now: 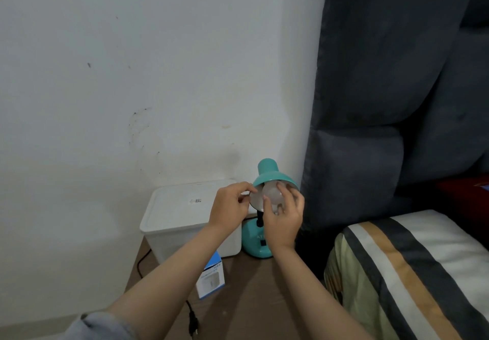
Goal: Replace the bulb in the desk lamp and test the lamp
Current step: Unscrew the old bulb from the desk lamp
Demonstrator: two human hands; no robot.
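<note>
A teal desk lamp stands on the brown table by the wall, its shade (268, 171) tipped toward me and its round base (255, 244) below. My left hand (230, 204) pinches the shade's left rim. Inside the shade sits a white bulb (272, 194), and my right hand (284, 216) curls its fingers and thumb round it. The bulb's socket end is hidden in the shade. A blue and white bulb box (211, 278) stands on the table under my left forearm.
A white lidded plastic bin (176, 220) stands left of the lamp against the wall. A black cord and plug (192, 322) lie on the table near its front. A dark padded headboard (383, 127) and a striped bed (412, 268) fill the right side.
</note>
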